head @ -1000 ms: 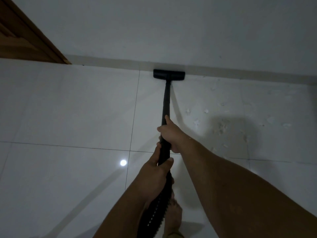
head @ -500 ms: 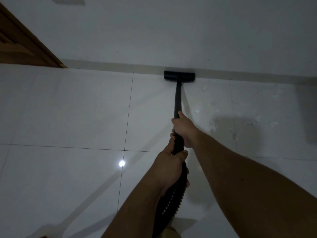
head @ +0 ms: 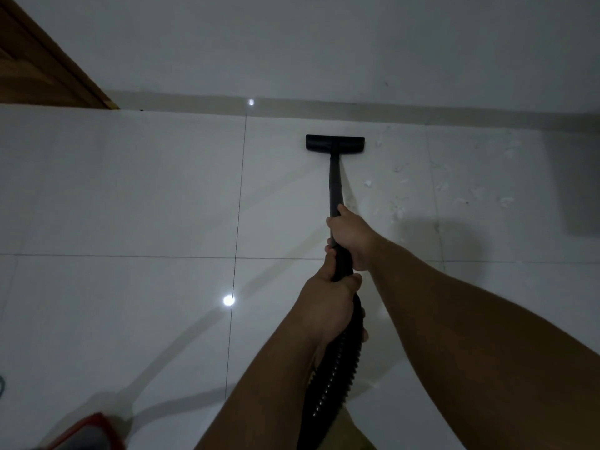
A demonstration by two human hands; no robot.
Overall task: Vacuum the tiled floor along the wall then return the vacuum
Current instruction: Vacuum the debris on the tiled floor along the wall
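Head view, looking down at a dim room: a person is standing on a glossy white tiled floor [head: 130,190] and working a black vacuum wand [head: 335,186] with both hands. The right hand [head: 352,237] is gripping higher up the tube, fingers wrapped tight around it and thumb lying along the shaft, apparently to steer. The left hand [head: 328,308] is sitting just below, fingers curled closed around the point where the rigid tube meets the ribbed hose [head: 334,378], likely taking the weight and supplying the push and pull. The hose is trailing down between the forearms and out of the frame's lower edge.

The flat floor head [head: 335,143] is resting on the tile near the pale skirting [head: 422,110] at the foot of the wall [head: 324,43], close to it but not touching. Scattered white scraps of debris [head: 397,207] are lying to the right of the wand, so that stretch appears yet to be cleaned, and the task looks well short of done. A wooden door frame [head: 48,69] is showing at upper left. A red-edged object [head: 87,430] is poking in at the bottom left corner; it may be the vacuum's body, but too little is visible to say. One ceiling light is glinting off the floor, another off the skirting.
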